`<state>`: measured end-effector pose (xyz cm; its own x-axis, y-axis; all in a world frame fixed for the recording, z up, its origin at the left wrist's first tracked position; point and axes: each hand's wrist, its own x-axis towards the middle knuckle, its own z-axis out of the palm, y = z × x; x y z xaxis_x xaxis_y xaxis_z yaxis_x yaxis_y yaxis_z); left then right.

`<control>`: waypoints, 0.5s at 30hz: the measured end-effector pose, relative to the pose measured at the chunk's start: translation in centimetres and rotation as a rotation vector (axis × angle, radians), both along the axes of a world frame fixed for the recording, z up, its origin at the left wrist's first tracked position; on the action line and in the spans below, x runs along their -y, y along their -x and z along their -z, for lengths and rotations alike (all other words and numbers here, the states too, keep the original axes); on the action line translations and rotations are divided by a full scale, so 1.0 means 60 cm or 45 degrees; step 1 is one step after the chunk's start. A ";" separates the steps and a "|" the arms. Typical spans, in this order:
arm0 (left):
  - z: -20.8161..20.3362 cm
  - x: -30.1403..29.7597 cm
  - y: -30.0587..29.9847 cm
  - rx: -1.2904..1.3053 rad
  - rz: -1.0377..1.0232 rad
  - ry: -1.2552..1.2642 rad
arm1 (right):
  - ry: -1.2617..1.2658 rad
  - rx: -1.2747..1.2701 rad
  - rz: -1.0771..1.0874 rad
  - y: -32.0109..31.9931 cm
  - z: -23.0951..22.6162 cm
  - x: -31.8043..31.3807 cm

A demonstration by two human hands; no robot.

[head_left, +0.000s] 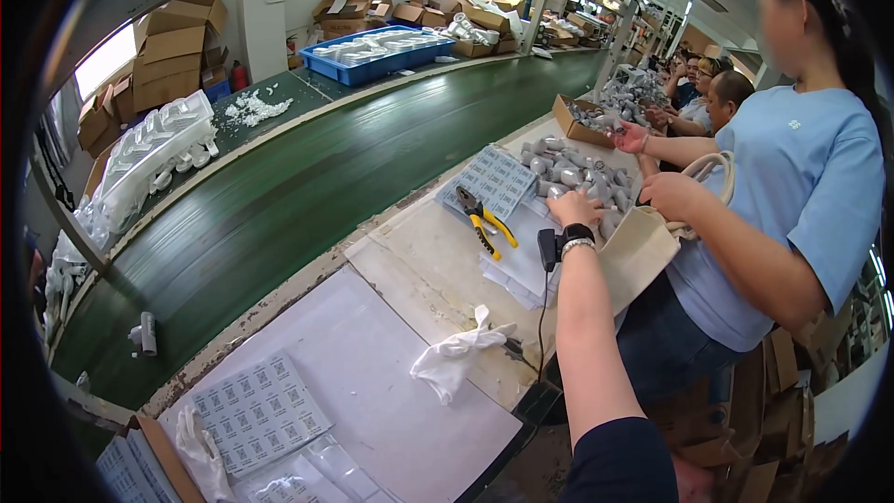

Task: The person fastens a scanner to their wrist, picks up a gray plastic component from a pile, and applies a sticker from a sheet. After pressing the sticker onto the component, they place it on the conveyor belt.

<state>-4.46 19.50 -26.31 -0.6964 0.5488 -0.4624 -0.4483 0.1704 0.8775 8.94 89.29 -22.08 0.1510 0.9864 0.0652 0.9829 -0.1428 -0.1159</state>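
Note:
My right hand [575,209], with a dark band and a bracelet at the wrist, reaches over the near edge of a pile of grey plastic parts [596,170]. Its fingers curl around one of the grey parts [557,192]; the fingertips are partly hidden. Pliers with yellow and black handles [485,221] lie left of this hand, beside a sheet of printed labels [487,181]. Loose white paper sheets [518,272] lie under and near a small black device [548,249] on a cable. My left hand is outside the picture.
A person in light blue [792,158] stands close on the right, holding a cream cloth bag [643,247]. A white glove [458,354] and more label sheets [261,410] lie nearer. A green conveyor belt [307,214] runs along the left. An open carton [585,121] stands beyond the pile.

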 end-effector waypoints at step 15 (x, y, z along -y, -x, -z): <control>-0.007 0.002 0.006 -0.090 0.109 -0.040 | -0.242 0.315 -0.508 0.080 -0.143 0.068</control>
